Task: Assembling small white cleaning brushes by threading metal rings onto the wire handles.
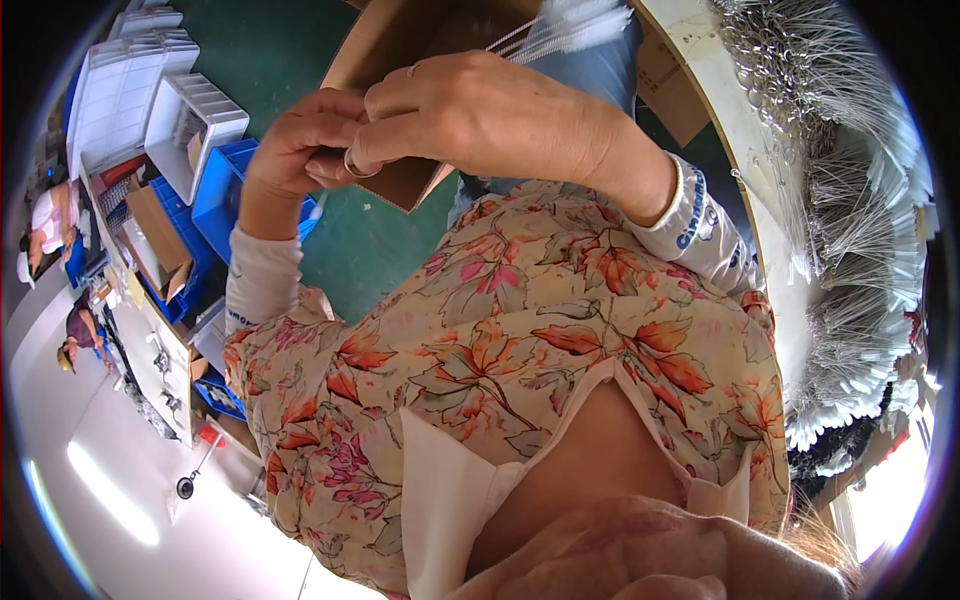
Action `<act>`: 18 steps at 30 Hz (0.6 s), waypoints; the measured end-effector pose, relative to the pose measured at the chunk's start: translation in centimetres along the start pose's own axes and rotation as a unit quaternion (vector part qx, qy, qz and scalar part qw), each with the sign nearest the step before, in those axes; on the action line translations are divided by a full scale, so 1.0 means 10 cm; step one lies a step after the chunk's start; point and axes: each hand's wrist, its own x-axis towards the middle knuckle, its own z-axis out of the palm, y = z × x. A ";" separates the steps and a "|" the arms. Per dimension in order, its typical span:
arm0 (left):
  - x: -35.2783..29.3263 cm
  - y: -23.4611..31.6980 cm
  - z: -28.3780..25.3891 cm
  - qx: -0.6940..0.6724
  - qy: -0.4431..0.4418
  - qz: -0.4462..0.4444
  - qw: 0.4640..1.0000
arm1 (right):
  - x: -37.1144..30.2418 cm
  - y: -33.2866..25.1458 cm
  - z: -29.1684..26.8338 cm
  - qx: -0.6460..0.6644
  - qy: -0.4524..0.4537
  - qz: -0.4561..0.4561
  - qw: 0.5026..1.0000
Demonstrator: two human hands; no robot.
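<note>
My left hand [305,140] and my right hand [490,115] meet in front of me, fingertips pressed together. A small metal ring [352,165] shows at the pinched fingers of my right hand. Several thin wire brushes [585,25] with white bristles stick out beyond my right hand, their heads blurred. Their stems pass behind my right hand toward the closed fingers of my left hand, which seem to hold them. Where the stems end is hidden. Below the hands is an open cardboard box [430,185].
On the right, a table [775,235] bears a large heap of wire brushes [850,200] with looped ends. White plastic crates [195,130] and blue bins [222,190] stand at the left over a green floor [375,245]. Two people [52,220] are farther off at the left.
</note>
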 end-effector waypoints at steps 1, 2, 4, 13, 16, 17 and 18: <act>0.06 -0.14 0.05 -0.087 -0.001 0.095 0.992 | 0.00 -0.01 0.01 0.034 0.038 -0.001 0.999; 0.12 -0.22 0.11 -0.173 -0.002 0.189 0.967 | 0.02 0.02 0.02 0.037 0.036 -0.004 0.999; 0.25 -0.11 0.35 -0.175 -0.006 0.212 0.961 | 0.11 0.12 0.02 0.044 0.149 0.072 0.985; 0.28 0.11 0.73 0.212 0.376 0.449 0.782 | 0.08 0.06 -0.15 0.201 0.185 0.065 0.960; 0.20 0.12 0.62 0.265 0.405 0.392 0.783 | 0.00 0.06 -0.09 0.075 0.157 0.069 0.982; 0.18 0.10 0.58 0.226 0.360 0.363 0.829 | 0.00 0.04 -0.08 0.083 0.142 0.077 0.983; 0.17 0.09 0.54 0.186 0.315 0.331 0.870 | 0.00 0.01 -0.08 0.094 0.128 0.083 0.984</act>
